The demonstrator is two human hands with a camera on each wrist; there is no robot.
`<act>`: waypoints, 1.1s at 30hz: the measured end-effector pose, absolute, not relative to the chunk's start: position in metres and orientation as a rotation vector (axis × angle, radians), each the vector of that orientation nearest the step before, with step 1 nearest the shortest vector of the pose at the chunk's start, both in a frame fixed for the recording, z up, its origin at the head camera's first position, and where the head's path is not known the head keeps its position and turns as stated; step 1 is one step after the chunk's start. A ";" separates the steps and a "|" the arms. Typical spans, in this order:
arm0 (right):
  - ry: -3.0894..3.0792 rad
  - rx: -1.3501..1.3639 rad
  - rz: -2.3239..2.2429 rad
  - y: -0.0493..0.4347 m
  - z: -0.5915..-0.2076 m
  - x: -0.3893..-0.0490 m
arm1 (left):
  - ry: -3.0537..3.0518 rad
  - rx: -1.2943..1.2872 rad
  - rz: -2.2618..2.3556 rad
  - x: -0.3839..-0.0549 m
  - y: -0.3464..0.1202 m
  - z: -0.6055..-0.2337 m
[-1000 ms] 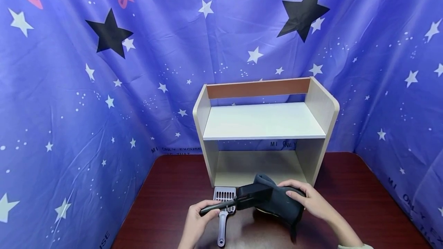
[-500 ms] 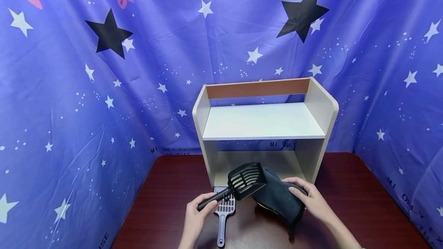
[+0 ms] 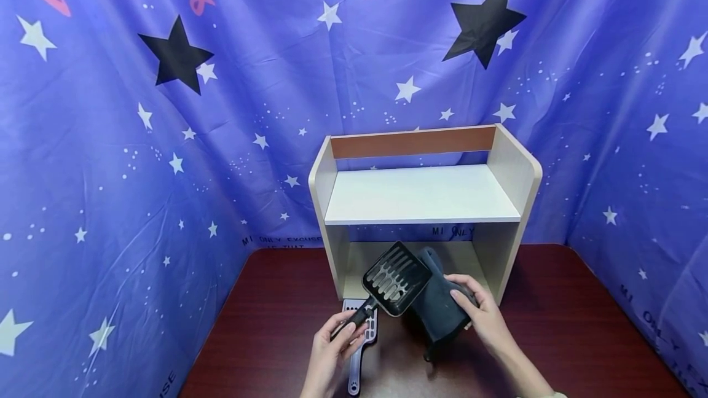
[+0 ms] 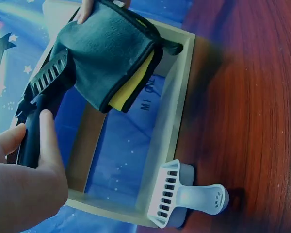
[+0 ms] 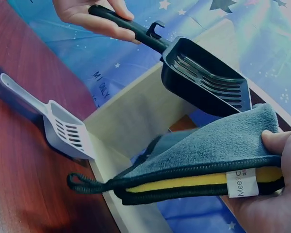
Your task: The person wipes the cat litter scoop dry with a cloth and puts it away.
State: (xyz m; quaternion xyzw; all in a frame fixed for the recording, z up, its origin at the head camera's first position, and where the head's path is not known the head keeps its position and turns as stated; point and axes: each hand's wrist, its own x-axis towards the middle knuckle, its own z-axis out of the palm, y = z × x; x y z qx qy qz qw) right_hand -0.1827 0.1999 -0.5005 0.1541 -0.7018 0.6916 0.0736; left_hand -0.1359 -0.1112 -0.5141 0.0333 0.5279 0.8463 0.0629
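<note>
In the head view, low and centre, the left hand (image 3: pixel 330 354) grips the handle of a black slotted scoop (image 3: pixel 394 279), whose head is raised toward the shelf unit (image 3: pixel 517 171) above; beside it on the right, the right hand (image 3: pixel 480 315) holds a folded dark grey cloth (image 3: pixel 439 306) touching the scoop's head. A pale grey scoop (image 3: pixel 356 349) lies on the dark red table (image 3: pixel 581 336) just below the left hand. In the left wrist view, fingers at lower left curl round the black handle, the cloth at upper centre showing a yellow inner layer. In the right wrist view, the thumb at right edge pinches the cloth, scoop above it.
</note>
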 end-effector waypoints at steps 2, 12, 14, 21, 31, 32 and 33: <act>-2.069 0.483 2.125 0.198 -0.501 -0.182 | 1.633 0.119 2.522 -0.135 -0.111 -0.514; -1.997 0.517 2.195 0.193 -0.501 -0.185 | 1.939 0.241 2.357 -0.136 -0.103 -0.515; -1.983 0.550 2.206 0.192 -0.501 -0.185 | 1.988 0.274 2.335 -0.136 -0.101 -0.515; -1.928 0.665 2.243 0.189 -0.501 -0.187 | 2.111 0.327 2.224 -0.134 -0.095 -0.512; -2.012 0.492 2.061 0.178 -0.502 -0.183 | 2.040 0.389 2.246 -0.128 -0.083 -0.511; -2.012 0.478 2.074 0.178 -0.502 -0.183 | 2.025 0.376 2.258 -0.127 -0.082 -0.511; -2.014 0.468 2.085 0.177 -0.502 -0.182 | 2.011 0.362 2.271 -0.127 -0.081 -0.510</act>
